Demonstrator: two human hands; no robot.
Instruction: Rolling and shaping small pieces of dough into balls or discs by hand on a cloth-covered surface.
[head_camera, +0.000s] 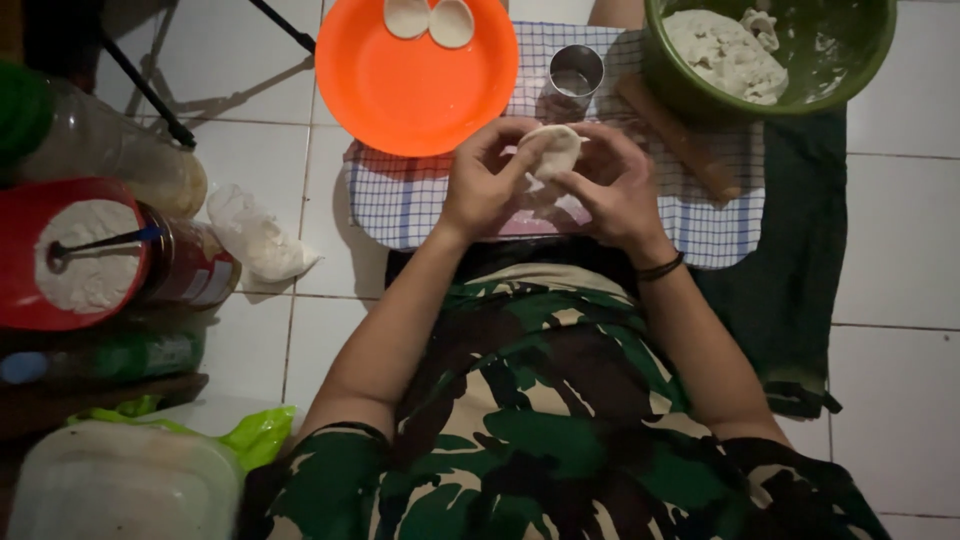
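A small folded piece of white dough (556, 150) is pinched between both my hands above a blue-and-white checked cloth (400, 195). My left hand (487, 180) grips its left edge with fingertips, and my right hand (612, 185) holds its right side. Just beyond them an orange plate (400, 90) carries two shaped dough pieces (430, 18) at its far rim. A round metal cutter (576, 72) stands on the cloth. At the top right, a green bowl (860, 50) holds a lump of dough (725, 55).
A wooden rolling pin (680, 140) lies beside the bowl on the cloth. At left sit a red container of flour (85, 255) with a spoon in it, a white plastic bag (255, 235), bottles and a lidded plastic tub (120, 485). The floor is white tile (900, 230).
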